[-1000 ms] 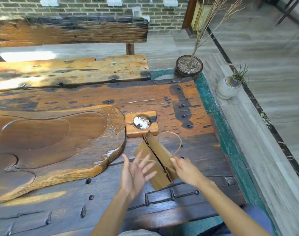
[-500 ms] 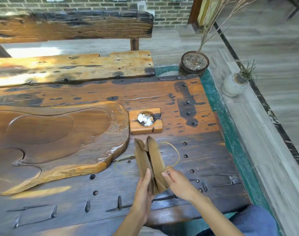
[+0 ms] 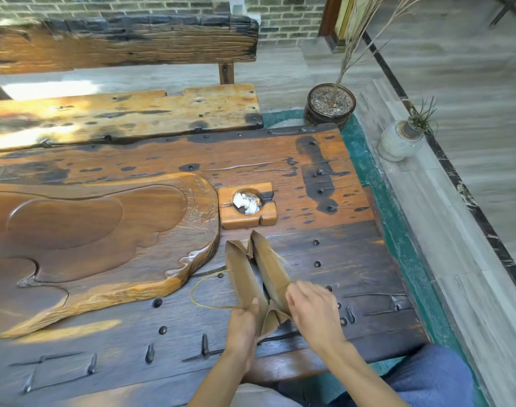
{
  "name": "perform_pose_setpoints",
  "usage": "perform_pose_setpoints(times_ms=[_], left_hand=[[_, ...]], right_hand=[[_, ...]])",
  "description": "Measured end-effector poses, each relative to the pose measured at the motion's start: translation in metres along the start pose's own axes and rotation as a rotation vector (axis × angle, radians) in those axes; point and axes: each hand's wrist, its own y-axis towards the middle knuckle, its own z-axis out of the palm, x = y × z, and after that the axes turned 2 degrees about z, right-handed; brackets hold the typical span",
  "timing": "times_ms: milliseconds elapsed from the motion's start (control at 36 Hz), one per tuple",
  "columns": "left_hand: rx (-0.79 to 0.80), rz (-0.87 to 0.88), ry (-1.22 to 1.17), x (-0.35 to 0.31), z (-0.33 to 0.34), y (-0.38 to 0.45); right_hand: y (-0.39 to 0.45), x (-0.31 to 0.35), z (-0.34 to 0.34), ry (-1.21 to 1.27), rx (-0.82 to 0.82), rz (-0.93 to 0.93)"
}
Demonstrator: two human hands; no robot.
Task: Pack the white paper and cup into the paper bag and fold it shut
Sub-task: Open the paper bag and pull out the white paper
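Carved slab (image 3: 83,239) lay at left of tabletop (image 3: 333,254). Wooden holder (image 3: 246,217) just right of slab, crumpled white paper (image 3: 246,203) in its hollow. Bag (image 3: 258,277) nearer, mouth open, cord handle (image 3: 198,292) looped out to left. Left hand (image 3: 243,321) grip pinched bag's left edge. Right hand (image 3: 314,309) gripped right edge; finger closure not visible. Cup not seen.

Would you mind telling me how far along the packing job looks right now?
Early stage. Both hands, left and right, hold the paper bag at its near end, spreading it open. The crumpled white paper lies in the wooden holder, unpacked. No cup is visible. Packing and folding remain.
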Motion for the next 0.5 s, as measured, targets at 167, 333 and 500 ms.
perform_pose_setpoints(times_ms=[167, 333, 500], left_hand=[[0.004, -0.011, 0.015, -0.002, -0.002, 0.002], [-0.005, 0.022, 0.057, 0.007, -0.010, 0.013], [0.007, 0.027, 0.080, 0.012, -0.013, 0.018]], right_hand=[[0.006, 0.007, -0.002, 0.058, 0.201, 0.144], [0.037, 0.001, -0.024, 0.710, 0.478, 0.714], [0.047, 0.003, -0.015, 0.764, 0.563, 0.634]])
